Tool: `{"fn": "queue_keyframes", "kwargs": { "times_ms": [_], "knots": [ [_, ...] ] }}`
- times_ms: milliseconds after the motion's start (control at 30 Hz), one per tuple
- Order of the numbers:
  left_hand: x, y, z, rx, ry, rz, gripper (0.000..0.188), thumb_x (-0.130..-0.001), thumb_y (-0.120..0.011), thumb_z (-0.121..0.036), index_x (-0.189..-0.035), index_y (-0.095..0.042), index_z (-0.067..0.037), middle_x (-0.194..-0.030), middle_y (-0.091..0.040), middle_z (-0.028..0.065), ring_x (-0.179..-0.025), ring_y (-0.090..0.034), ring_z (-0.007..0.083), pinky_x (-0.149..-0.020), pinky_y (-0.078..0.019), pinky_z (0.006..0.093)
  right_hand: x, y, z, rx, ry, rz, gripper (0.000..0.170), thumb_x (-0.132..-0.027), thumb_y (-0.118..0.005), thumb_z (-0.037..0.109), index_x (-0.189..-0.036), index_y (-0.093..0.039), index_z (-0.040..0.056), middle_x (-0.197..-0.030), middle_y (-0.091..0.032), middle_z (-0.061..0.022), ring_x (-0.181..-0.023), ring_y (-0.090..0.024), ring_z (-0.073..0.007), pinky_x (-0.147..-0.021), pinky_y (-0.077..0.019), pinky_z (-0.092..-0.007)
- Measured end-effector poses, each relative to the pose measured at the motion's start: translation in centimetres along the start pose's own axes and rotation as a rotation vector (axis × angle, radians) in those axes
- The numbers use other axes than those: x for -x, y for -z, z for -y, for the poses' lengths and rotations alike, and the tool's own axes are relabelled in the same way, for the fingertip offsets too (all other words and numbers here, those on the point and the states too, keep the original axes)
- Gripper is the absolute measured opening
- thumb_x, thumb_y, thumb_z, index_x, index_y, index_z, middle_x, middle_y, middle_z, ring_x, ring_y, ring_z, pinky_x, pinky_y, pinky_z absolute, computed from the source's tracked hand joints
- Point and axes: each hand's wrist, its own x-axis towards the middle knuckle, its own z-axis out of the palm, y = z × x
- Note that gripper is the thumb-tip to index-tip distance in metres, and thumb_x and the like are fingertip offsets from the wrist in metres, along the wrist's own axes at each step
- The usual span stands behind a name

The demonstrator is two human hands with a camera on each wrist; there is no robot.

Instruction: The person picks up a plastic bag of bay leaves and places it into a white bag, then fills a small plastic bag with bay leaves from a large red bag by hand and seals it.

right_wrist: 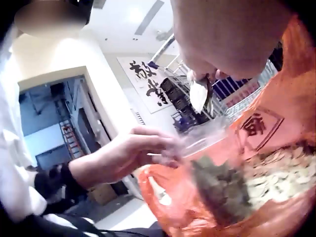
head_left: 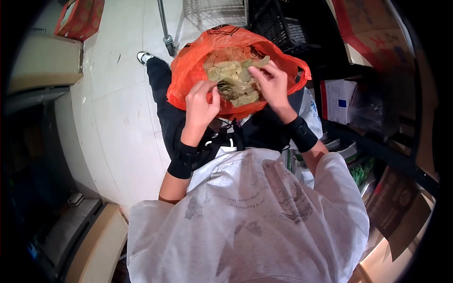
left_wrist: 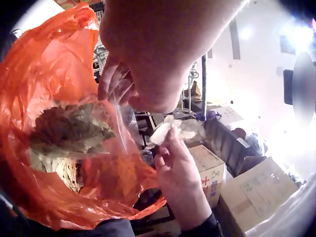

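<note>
Pale floor, cluttered room: an orange bag of dried leaves gapes before a person.
Hands apart: the left hand pinches a clear bag of darker leaves within its opening; the right hand pinches loose leaves. Likely bagging, I'd judge; next calls for steadying the clear bag's mouth.

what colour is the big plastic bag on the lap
The bag is orange-red, best seen in the head view.
</note>
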Motion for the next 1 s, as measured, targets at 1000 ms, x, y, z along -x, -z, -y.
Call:
{"fn": "queue_keyframes", "kwargs": {
  "times_ms": [1000],
  "knots": [
    [-0.1, 3.5, -1.3, -0.021, 0.020, -0.039, 0.028, -0.087, -0.068, 0.005, -0.114, -0.076, 0.003, -0.107, -0.075, 0.0209, -0.098, -0.075, 0.0367, -0.090, -0.0589, 0.0408, -1.7, -1.4, -10.0, 0.276, -0.127, -0.026, 0.018, -0.100, -0.069, 0.016, -0.104, -0.069, -0.0012, -0.098, -0.068, -0.0165, -0.084, -0.068, -0.0306, -0.077, -0.0543, -0.0401]
  ]
}}
